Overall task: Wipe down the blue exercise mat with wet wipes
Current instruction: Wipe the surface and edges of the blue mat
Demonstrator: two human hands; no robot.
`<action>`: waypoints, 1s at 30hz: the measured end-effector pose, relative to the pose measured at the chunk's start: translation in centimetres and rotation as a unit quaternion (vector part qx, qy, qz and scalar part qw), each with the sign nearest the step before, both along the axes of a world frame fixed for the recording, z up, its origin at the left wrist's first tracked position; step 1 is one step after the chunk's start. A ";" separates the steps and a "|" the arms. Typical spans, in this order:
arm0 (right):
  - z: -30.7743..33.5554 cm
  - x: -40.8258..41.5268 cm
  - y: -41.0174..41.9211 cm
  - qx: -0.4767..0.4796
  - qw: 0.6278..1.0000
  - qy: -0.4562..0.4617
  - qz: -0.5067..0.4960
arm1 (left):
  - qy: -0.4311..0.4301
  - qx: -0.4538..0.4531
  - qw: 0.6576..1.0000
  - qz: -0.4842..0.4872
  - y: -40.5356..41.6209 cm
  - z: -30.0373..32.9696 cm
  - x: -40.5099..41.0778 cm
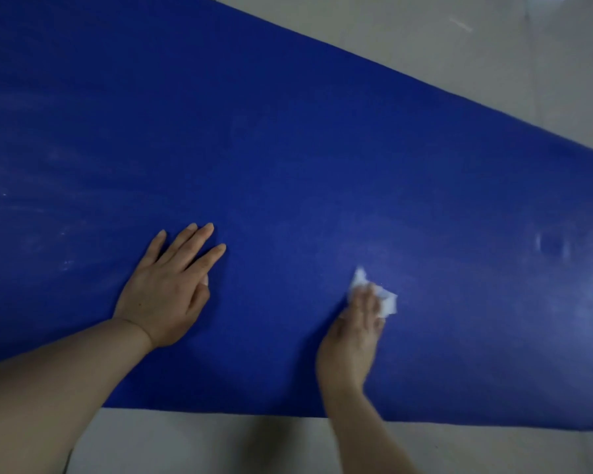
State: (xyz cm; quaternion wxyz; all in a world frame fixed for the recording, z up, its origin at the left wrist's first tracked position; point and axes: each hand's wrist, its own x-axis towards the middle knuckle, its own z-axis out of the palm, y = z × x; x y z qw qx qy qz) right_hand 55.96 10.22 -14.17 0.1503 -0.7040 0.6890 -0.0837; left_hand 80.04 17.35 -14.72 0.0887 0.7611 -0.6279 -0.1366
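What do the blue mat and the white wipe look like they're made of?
The blue mat looks like foam or rubber with a matte finish: it lies flat, shows no glare, and carries pale dusty smears. The white wipe looks like thin, soft nonwoven cloth or tissue: it bunches and crumples under the right hand. Whether it is damp cannot be told.

Pale grey floor point(476, 63), smooth, faintly glossy, visible far right and again in a strip along the near edge. Short light scuff mark point(461, 25) on the far-right floor. Bright blurred glare patch point(548, 3) at the far right corner. Lighting dim, even. Soft shadows on the near strip.
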 end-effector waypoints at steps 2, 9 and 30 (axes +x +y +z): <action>0.0 4.5 2.8 0.005 0.995 -0.023 0.094 | 0.000 0.001 1.000 0.000 -0.1 0.0 0.0; 0.4 8.6 5.8 -0.001 0.965 -0.052 0.258 | 0.004 -0.002 1.000 -0.007 -0.1 0.0 0.2; 1.2 8.2 10.2 0.039 0.953 -0.035 0.299 | -0.001 0.003 1.000 -0.014 -0.1 0.1 0.4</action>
